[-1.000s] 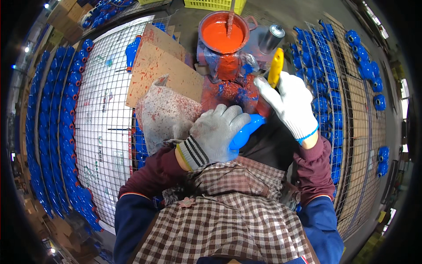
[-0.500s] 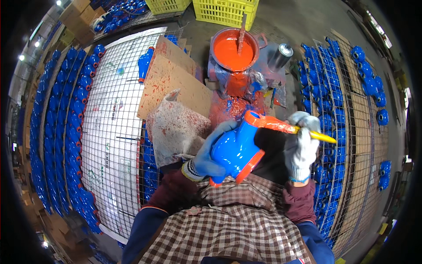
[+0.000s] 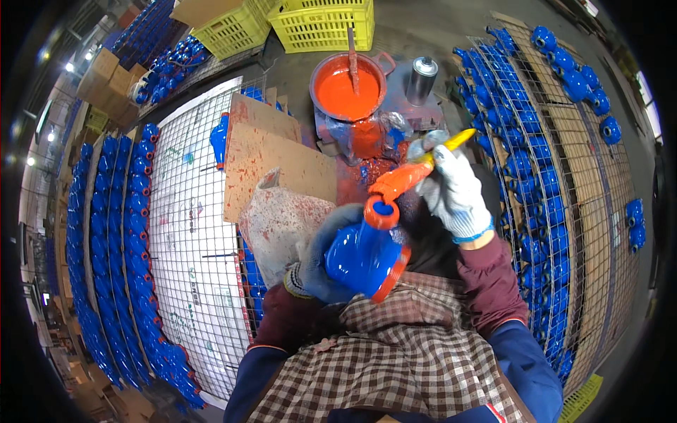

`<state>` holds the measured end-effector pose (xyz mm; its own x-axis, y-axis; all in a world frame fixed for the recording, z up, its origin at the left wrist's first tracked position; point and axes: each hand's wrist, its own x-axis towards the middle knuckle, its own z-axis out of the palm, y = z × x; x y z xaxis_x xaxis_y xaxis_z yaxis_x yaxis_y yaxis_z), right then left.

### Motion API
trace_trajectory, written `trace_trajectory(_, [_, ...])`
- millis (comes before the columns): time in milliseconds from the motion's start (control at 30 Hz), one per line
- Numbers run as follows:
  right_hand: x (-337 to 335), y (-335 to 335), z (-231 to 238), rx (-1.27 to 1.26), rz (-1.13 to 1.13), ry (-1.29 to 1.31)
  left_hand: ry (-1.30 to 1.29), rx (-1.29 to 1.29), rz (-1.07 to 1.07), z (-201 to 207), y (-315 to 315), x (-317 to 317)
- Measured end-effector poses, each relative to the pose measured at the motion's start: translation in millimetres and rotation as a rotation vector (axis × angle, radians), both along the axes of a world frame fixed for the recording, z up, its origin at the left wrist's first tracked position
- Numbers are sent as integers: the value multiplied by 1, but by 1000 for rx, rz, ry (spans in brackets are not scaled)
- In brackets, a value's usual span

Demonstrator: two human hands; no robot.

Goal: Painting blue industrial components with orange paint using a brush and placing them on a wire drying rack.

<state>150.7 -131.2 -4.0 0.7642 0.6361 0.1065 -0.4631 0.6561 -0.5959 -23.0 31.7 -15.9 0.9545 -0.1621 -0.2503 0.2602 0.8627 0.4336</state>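
My left hand [image 3: 319, 259], in a blue-stained glove, is closed round a glossy blue valve body [image 3: 356, 257] in front of my apron. Orange paint covers the rim of its upper opening, which faces up toward me, and another rim at its lower right. In my white-gloved right hand [image 3: 451, 182] is a paintbrush [image 3: 403, 178] with a yellow handle, its head coated in orange. The brush tip touches or nearly touches the far edge of the upper rim. Beyond stands a pot of orange paint [image 3: 348, 92] with a stick upright in it.
A spray can [image 3: 422, 81] stands right of the pot. Wire racks with many blue valve bodies [image 3: 525, 169] flank me on both sides. Left of the pot leans paint-spattered cardboard [image 3: 282, 166], with a spattered cloth [image 3: 271, 222] before it. Yellow crates [image 3: 322, 27] sit at the back.
My right hand has moved up and left, and the brush now slants down to the rim. The valve body has turned so its upper opening faces me. The whole view has shifted.
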Motion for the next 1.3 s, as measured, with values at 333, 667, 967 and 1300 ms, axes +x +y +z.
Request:
trace_trajectory(333, [-33,-34,21,-336,-395,134,-790,1766,804,-6,10,22])
trace_trajectory(667, [-44,-19,43,-699,-476,-105,-1032,1927,932,-4,12,35])
trace_trajectory(967, [-43,-21,67,-965,-440,-553,-1256,2287,812,-17,24,33])
trace_trajectory(1300, [-46,-38,72,-794,-692,-448,-963,1837,990,-16,26,25])
